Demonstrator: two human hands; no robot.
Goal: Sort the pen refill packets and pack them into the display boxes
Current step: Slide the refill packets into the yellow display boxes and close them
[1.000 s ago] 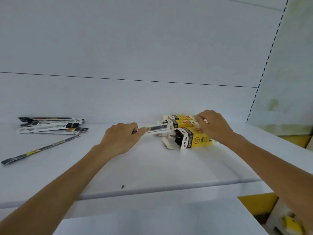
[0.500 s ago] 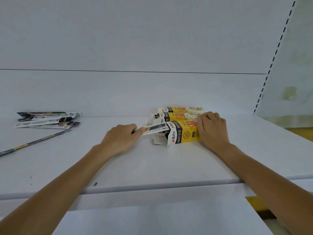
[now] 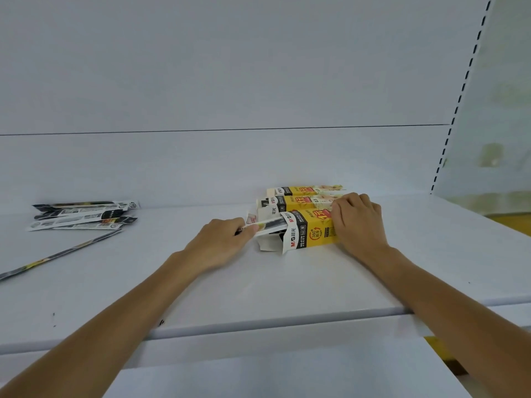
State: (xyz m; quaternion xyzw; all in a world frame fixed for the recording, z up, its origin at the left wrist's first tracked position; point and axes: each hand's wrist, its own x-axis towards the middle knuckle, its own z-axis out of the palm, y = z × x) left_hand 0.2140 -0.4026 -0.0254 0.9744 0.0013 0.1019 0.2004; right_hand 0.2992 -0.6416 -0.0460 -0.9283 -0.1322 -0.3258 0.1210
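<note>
Well, starting far to the left of the front display box [image 3: 311, 232], a lone refill packet [image 3: 57, 255] lies slanted on the white shelf [image 3: 287, 288]. A loose pile of packets [image 3: 83, 215] sits just behind it, also well left of that box and not yet sorted. Closer in, just left of the box's open mouth, the left hand [image 3: 221, 242] has its thumb and curled fingers pinched on the tail of one packet [image 3: 270, 225]. That packet's far end is inside the mouth, above the hanging flap [image 3: 268, 244]. The box itself lies on its side, and two more display boxes [image 3: 298, 201] lie touching behind it. At the box's right end the right hand [image 3: 359, 225] has its fingers curled over the top edge, bracing it. I'd say the packet is only partway in. What worries me is how thin and floppy it looks: a push off-line could buckle it, or snag its tip on the flap or on whatever is already inside, which I can't see. The box looks light too, so if the bracing grip eases, the push may just shove it into its neighbours instead of seating the packet.
</note>
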